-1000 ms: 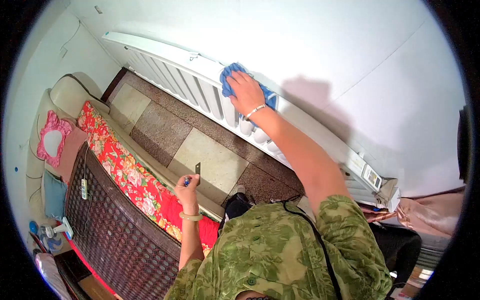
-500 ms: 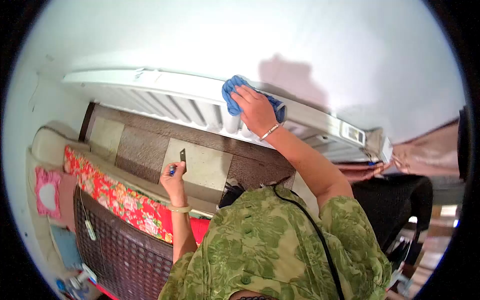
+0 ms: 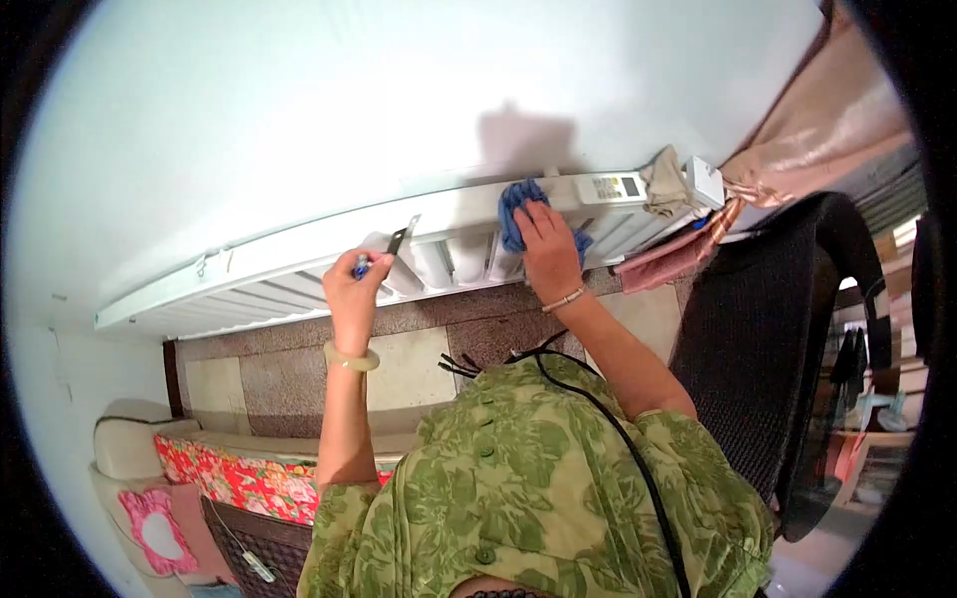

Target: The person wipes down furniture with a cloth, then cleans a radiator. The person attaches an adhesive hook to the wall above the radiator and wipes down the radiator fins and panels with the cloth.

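Observation:
My right hand (image 3: pixel 550 254) presses a crumpled blue cloth (image 3: pixel 514 215) on the top edge of the white radiator (image 3: pixel 329 237). Its fingers are bent over the cloth. My left hand (image 3: pixel 351 296) is raised in front of the radiator, left of the cloth. Between its fingers is a thin dark tool with a pale tip (image 3: pixel 400 239), pointing up and to the right. A small blue object (image 3: pixel 361 267) also shows in the fingers of that hand.
A beige cloth (image 3: pixel 667 183) and a white box (image 3: pixel 704 183) are at the radiator's right end, beside a labelled white item (image 3: pixel 610 187). A black chair (image 3: pixel 753 344) stands at the right. A sofa with a red floral cover (image 3: pixel 239 476) is at the lower left.
The view has turned toward the radiator's right end. My left hand has risen from over the floor to the radiator. My right hand and the blue cloth are nearer the labelled item.

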`<action>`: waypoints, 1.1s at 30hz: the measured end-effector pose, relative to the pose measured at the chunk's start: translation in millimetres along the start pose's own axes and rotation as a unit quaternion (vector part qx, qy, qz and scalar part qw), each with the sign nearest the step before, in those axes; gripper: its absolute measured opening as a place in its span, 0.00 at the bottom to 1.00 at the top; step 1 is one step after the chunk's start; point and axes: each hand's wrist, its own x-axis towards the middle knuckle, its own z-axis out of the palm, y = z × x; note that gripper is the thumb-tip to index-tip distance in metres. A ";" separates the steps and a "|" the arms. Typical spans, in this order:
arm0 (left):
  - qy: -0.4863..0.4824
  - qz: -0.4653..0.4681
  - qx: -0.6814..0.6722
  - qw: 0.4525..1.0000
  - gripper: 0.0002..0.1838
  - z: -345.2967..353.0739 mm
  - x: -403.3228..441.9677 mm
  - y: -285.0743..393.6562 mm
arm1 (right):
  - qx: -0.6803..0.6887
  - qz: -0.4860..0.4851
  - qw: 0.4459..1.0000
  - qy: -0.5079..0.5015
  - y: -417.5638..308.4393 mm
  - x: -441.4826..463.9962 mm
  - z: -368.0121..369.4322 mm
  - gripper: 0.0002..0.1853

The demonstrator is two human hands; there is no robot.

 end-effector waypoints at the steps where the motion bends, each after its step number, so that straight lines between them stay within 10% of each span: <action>1: -0.040 0.012 0.032 0.999 0.09 12.4 9.0 3.4 | 0.046 0.008 0.999 -0.006 -4.4 -7.2 -11.0 0.25; 7: -0.208 0.094 0.150 0.962 0.15 114.7 51.6 29.1 | 0.280 0.216 0.912 -0.208 11.1 -113.5 -21.3 0.20; 17: -0.334 0.069 0.259 0.904 0.14 213.9 76.6 42.9 | 0.281 0.297 0.894 -0.185 35.2 -148.5 -58.0 0.21; 33: -0.189 0.251 0.240 0.919 0.12 175.9 55.3 28.3 | 0.316 0.223 0.891 -0.239 42.4 -142.7 -38.6 0.23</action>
